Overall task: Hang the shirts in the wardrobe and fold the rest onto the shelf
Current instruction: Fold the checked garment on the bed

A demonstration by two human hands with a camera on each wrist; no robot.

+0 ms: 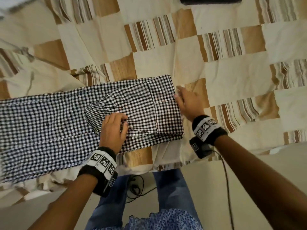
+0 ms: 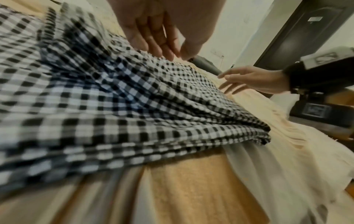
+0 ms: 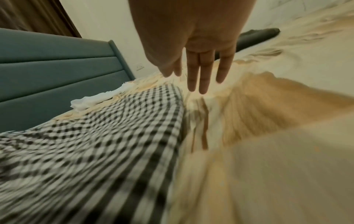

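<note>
A black-and-white checked garment (image 1: 149, 100) lies on the bed, its right part folded into a thick rectangle and its left part stretched out flat toward the left. My left hand (image 1: 123, 122) sits on the folded part near its front edge, fingers and thumb pinching a ridge of the cloth (image 2: 134, 98); the left wrist view shows the tips meeting at the fabric (image 2: 178, 56). My right hand (image 1: 179, 95) is open with straight fingers at the right edge of the fold, over the bedspread (image 3: 195, 81). The checked cloth (image 3: 95, 136) fills the lower left of the right wrist view.
A cream, tan and striped patchwork bedspread (image 1: 232, 72) covers the bed. A dark object (image 1: 211, 0) lies at the far side. A teal headboard (image 3: 57, 60) and a white cloth (image 3: 99, 97) are to the left. A cable (image 1: 226, 180) hangs by the bed's near edge.
</note>
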